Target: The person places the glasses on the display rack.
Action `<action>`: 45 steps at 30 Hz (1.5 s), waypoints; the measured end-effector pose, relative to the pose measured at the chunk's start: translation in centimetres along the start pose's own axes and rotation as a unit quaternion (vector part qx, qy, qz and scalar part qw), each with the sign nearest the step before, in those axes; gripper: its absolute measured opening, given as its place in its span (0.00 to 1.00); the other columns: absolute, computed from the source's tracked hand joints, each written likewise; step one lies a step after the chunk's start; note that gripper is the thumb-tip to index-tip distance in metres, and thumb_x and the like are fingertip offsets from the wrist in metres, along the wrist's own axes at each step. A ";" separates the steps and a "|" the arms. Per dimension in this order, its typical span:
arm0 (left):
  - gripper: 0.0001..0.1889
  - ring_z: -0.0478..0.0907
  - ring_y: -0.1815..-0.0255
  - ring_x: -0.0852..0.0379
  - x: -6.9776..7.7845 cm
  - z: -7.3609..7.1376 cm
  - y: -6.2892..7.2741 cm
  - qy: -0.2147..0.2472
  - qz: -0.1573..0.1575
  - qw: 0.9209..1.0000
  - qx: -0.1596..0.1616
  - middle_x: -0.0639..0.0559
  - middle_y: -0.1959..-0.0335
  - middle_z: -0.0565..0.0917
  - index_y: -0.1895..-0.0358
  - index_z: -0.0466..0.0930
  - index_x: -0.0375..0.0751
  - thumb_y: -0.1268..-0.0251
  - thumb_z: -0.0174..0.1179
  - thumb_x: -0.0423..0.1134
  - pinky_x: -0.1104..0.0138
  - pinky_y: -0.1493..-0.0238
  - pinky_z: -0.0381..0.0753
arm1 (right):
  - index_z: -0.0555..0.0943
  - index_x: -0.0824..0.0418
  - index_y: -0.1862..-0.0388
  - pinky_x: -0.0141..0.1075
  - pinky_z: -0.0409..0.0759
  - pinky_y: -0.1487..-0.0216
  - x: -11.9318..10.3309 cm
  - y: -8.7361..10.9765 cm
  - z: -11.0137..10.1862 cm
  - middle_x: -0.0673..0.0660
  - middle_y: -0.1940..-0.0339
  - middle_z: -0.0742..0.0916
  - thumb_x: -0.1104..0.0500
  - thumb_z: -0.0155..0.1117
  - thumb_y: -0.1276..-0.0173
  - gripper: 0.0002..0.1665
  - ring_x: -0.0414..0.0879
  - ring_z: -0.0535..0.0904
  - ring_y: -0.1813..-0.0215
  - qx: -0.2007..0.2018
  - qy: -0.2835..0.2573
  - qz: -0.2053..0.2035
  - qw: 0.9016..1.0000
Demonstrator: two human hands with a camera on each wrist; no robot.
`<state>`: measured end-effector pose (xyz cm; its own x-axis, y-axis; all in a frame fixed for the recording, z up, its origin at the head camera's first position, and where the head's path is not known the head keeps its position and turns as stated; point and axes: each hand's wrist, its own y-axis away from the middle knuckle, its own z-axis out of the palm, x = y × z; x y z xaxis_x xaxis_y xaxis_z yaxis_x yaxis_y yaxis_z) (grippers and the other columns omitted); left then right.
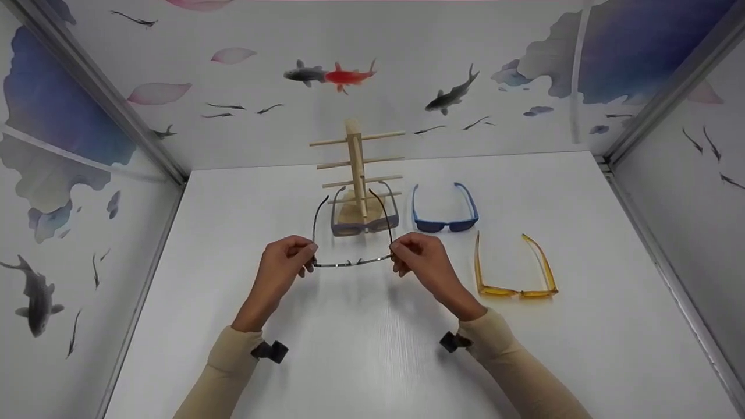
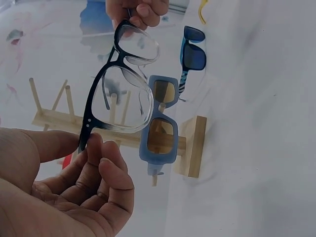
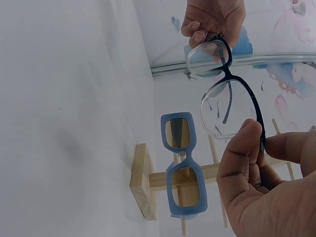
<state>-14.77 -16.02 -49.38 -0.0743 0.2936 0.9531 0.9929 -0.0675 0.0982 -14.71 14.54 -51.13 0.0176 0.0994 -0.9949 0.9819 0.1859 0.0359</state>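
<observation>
Both hands hold a pair of eyeglasses (image 1: 349, 264) with a black upper rim and clear lower rims, raised in front of a wooden rack. My left hand (image 1: 286, 260) pinches its left hinge corner between thumb and fingers. At the other corner, my right hand (image 1: 424, 259) does the same. The temples point away, toward the rack. Grey-blue sunglasses (image 2: 159, 140) with brown lenses hang on the lowest peg of the wooden rack (image 1: 356, 163); its upper pegs are bare. In the right wrist view the held eyeglasses (image 3: 227, 74) stand above and beside those sunglasses.
Blue sunglasses (image 1: 446, 226) lie on the white table (image 1: 372, 361) right of the rack, temples pointing back. Nearer and farther right lie yellow-framed glasses (image 1: 518, 292). White panels (image 1: 396, 46) printed with fish and petals enclose the table at the back and sides.
</observation>
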 end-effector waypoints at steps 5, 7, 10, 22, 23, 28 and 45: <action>0.09 0.85 0.65 0.50 0.1 0.0 -0.5 0.001 0.003 1.000 -0.004 0.43 0.65 0.89 0.48 0.89 0.36 0.16 0.64 0.37 0.67 0.63 0.83 | 0.88 0.67 0.52 0.36 0.89 0.62 -0.1 -0.3 -0.2 0.62 0.63 0.89 0.62 0.65 0.16 0.09 0.49 0.87 0.65 0.004 0.003 -0.002 1.000; 0.09 0.85 0.66 0.51 0.3 0.0 -0.6 0.002 0.004 1.000 -0.002 0.44 0.65 0.89 0.48 0.89 0.36 0.16 0.64 0.38 0.67 0.64 0.83 | 0.88 0.67 0.52 0.36 0.89 0.62 -0.2 -0.4 -0.3 0.61 0.64 0.89 0.62 0.65 0.16 0.09 0.49 0.87 0.65 0.004 0.000 -0.001 1.000; 0.09 0.85 0.67 0.51 0.5 0.2 -0.7 0.002 0.005 1.000 0.001 0.44 0.66 0.88 0.48 0.89 0.35 0.16 0.64 0.37 0.67 0.64 0.83 | 0.88 0.68 0.53 0.36 0.89 0.63 -0.4 -0.5 -0.3 0.60 0.65 0.89 0.62 0.65 0.16 0.09 0.49 0.87 0.66 0.004 -0.010 -0.003 1.000; 0.09 0.84 0.67 0.51 1.2 0.4 -1.2 0.010 0.000 1.000 0.010 0.43 0.66 0.88 0.47 0.88 0.35 0.17 0.64 0.37 0.68 0.65 0.82 | 0.88 0.65 0.51 0.36 0.89 0.62 -0.6 -0.9 -0.6 0.59 0.64 0.89 0.61 0.67 0.17 0.08 0.49 0.87 0.65 0.010 -0.014 0.005 1.000; 0.09 0.84 0.67 0.51 1.2 0.4 -1.1 0.012 0.000 1.000 0.008 0.43 0.65 0.88 0.46 0.88 0.35 0.17 0.64 0.37 0.68 0.65 0.82 | 0.88 0.65 0.51 0.36 0.89 0.62 -0.7 -1.0 -0.6 0.59 0.64 0.89 0.61 0.67 0.17 0.08 0.49 0.87 0.65 0.011 -0.015 0.007 1.000; 0.10 0.85 0.65 0.50 1.7 0.3 -1.1 0.019 0.002 1.000 0.000 0.42 0.61 0.90 0.43 0.87 0.34 0.18 0.64 0.35 0.68 0.64 0.83 | 0.89 0.65 0.51 0.35 0.88 0.63 -0.9 -1.1 -0.6 0.59 0.64 0.89 0.61 0.67 0.17 0.08 0.48 0.87 0.64 0.018 -0.021 0.014 1.000; 0.15 0.85 0.66 0.51 2.0 1.0 -1.7 0.018 0.017 1.000 0.018 0.43 0.61 0.90 0.37 0.85 0.33 0.19 0.64 0.34 0.69 0.66 0.83 | 0.89 0.68 0.51 0.34 0.88 0.63 -1.3 -1.6 -1.1 0.57 0.64 0.89 0.61 0.67 0.17 0.10 0.46 0.87 0.65 0.029 -0.019 0.020 0.999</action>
<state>-16.46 -14.35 -47.94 -0.0423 0.2574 0.9654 0.9975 -0.0435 0.0553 -16.55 15.14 -49.83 0.0623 0.0672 -0.9958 0.9896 0.1257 0.0704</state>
